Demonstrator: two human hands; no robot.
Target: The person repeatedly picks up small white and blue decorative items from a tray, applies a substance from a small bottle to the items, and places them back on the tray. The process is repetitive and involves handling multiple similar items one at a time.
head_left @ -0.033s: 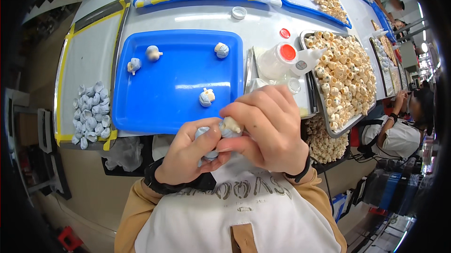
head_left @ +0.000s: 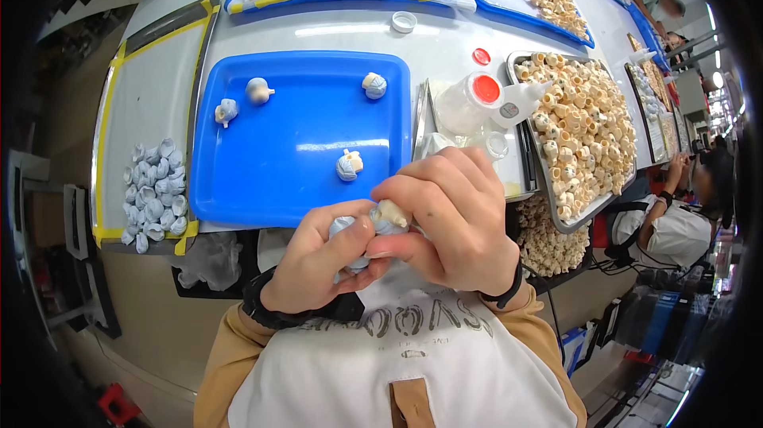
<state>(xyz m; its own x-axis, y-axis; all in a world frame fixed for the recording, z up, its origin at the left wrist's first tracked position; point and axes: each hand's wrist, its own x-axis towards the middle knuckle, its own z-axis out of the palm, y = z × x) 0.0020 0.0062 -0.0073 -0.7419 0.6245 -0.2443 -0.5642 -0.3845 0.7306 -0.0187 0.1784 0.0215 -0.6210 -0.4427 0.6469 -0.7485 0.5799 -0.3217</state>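
Fingers (head_left: 420, 201) hold a pale piece (head_left: 392, 214) by the blue tray's edge (head_left: 246, 219)

Blue pieces (head_left: 355, 263) in left hand (head_left: 306, 265) mostly covered by fingers (head_left: 350, 242), count unclear to me. Cream-tipped piece (head_left: 391, 213) partly hidden by right hand (head_left: 461, 221). Yellow-taped tray (head_left: 350, 3) cut by top edge. Lower cream pieces (head_left: 548, 247) partly screened by metal tray (head_left: 568, 227). Co-worker (head_left: 683, 233), right: details too small.

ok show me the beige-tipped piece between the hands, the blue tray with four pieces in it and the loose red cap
Beige-tipped piece (head_left: 391, 213), head view: its beige end.
Blue tray (head_left: 274, 154), head view: its bare floor.
Red cap (head_left: 482, 56), head view: its middle.
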